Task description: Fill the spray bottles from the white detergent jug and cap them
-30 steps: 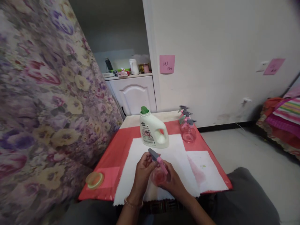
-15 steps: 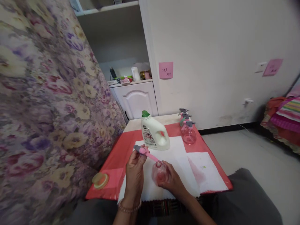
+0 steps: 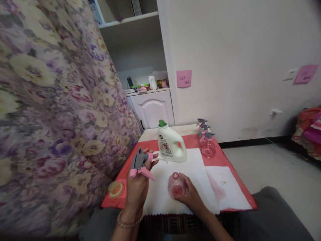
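My left hand is closed around a grey and pink spray nozzle, held up off the table. Its thin dip tube points right, away from the bottle. My right hand wraps the right side of a clear pink spray bottle, whose neck is uncovered. That bottle is above or on the white cloth; I cannot tell whether it touches. Behind both hands stands a pale green detergent jug with a green spout and no cap on it.
Several spray bottles with nozzles fitted stand at the table's back right. A yellowish round lid or small dish lies at the left edge. A white paper lies at the right. A floral curtain hangs close on the left.
The spray nozzle has come away from the bottle's neck, moved left and turned, so its tube shows. My right hand keeps hold of the bottle. The view has shifted slightly left.
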The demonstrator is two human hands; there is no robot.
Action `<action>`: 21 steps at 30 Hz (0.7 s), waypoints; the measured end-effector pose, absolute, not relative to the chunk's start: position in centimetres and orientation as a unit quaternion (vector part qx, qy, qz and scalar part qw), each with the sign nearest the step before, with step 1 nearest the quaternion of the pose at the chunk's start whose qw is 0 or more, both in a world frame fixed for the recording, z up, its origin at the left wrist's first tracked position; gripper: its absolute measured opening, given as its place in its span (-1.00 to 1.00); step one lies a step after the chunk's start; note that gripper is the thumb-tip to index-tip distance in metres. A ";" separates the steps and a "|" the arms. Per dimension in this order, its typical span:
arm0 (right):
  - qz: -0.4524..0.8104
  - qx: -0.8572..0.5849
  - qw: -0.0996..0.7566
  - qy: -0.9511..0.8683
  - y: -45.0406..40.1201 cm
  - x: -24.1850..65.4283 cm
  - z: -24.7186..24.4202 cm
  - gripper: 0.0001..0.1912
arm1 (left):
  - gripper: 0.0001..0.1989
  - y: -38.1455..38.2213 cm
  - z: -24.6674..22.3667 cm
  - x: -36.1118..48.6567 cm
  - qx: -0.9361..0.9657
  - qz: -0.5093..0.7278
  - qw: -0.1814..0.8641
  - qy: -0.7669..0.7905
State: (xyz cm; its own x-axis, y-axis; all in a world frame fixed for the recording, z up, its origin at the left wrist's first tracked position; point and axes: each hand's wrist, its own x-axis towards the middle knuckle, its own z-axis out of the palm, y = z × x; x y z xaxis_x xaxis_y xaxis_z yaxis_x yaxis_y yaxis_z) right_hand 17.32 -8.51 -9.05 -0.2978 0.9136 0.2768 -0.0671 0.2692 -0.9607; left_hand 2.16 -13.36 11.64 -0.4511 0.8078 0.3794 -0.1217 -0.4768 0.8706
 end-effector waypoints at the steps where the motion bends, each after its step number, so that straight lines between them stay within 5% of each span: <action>1: 0.503 -0.335 0.487 -0.630 -8.5 17.3 -9.2 -0.12 | -0.64 -13.3 12.1 1.6 0.430 0.748 0.298 0.408; 5: 0.509 -0.329 0.484 -0.632 -8.4 17.2 -9.9 -0.12 | -0.68 -12.1 12.4 -2.0 0.529 0.682 0.223 0.453; 9: 0.500 -0.333 0.485 -0.636 -8.5 17.2 -10.0 -0.12 | -0.67 -9.5 10.4 -6.5 0.661 0.480 0.072 0.572; 21: 0.495 -0.362 0.472 -0.634 -9.1 17.0 -9.9 -0.19 | -0.76 -3.7 1.2 -12.7 0.679 0.232 0.129 0.684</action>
State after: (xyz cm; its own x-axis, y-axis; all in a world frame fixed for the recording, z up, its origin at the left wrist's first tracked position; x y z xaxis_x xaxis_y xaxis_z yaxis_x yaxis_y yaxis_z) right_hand 16.97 -9.07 -9.89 -0.2938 0.9253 0.2399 -0.0087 0.2484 -0.9686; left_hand -12.66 -3.71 1.19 -0.0433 0.9893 0.1393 0.8692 -0.0314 0.4934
